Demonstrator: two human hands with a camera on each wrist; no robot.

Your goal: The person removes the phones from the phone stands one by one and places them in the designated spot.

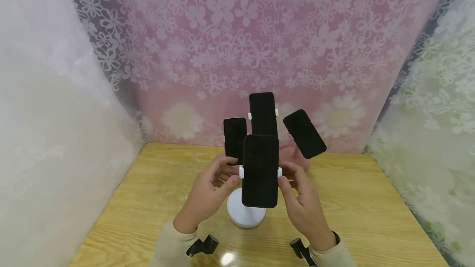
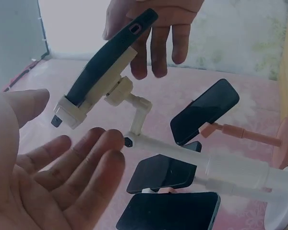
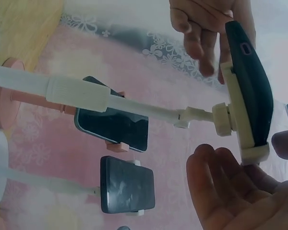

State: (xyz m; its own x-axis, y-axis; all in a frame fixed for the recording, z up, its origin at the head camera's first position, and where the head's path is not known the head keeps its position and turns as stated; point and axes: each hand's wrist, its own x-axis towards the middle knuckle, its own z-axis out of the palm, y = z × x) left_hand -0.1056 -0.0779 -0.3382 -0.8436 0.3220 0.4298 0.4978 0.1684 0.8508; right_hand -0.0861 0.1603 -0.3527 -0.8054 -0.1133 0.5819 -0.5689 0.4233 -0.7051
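Observation:
A black phone (image 1: 260, 172) stands upright in the white clamp (image 1: 280, 172) of a phone stand, whose round white base (image 1: 245, 213) is on the table. My left hand (image 1: 211, 188) is beside the phone's left edge, its fingers loosely bent and apart from the clamp in the left wrist view. On the other side, my right hand (image 1: 302, 201) has its thumb and fingertips close to the clamp's right end. The right wrist view shows a gap between that thumb and the phone (image 3: 252, 86). The stand's white pole (image 3: 79, 93) runs back from the clamp.
Behind stand more phones in holders: one in the middle (image 1: 263, 110), one at left (image 1: 235, 137), and a tilted one at right (image 1: 305, 134) on a pink stand (image 2: 285, 143). The wooden table (image 1: 148, 205) meets a flowered pink backdrop (image 1: 222, 52).

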